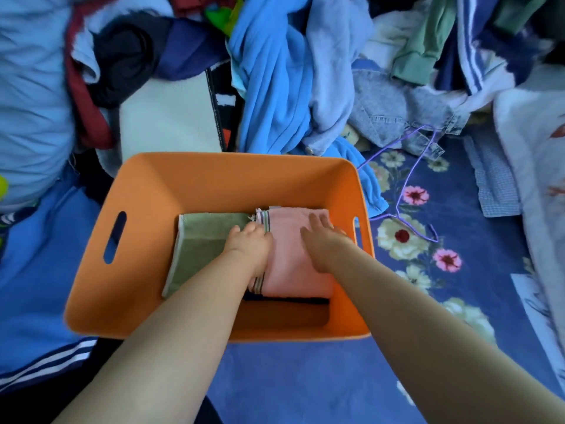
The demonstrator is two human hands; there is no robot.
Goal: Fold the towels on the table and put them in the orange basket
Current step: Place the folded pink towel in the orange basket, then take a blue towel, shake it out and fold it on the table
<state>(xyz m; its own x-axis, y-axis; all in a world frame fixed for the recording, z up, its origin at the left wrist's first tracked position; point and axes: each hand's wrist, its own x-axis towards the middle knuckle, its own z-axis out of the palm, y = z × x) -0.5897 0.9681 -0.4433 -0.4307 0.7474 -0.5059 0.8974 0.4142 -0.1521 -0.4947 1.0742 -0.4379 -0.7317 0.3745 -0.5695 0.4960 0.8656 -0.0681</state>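
The orange basket [143, 191] stands on a blue flowered cloth in front of me. Inside it lie a folded green towel [198, 240] on the left and a folded pink towel [290, 261] with a striped edge on the right. My left hand [249, 243] reaches down between the two, its fingers curled over the pink towel's striped left edge. My right hand [321, 243] lies flat on top of the pink towel with fingers spread. A dark towel shows under the pink one.
A heap of loose clothes surrounds the basket: a bright blue garment [269, 87] and a grey denim piece [394, 105] behind it, light blue fabric [30, 102] at the left. A purple wire hanger [409, 179] lies to the right on the flowered cloth [428, 270].
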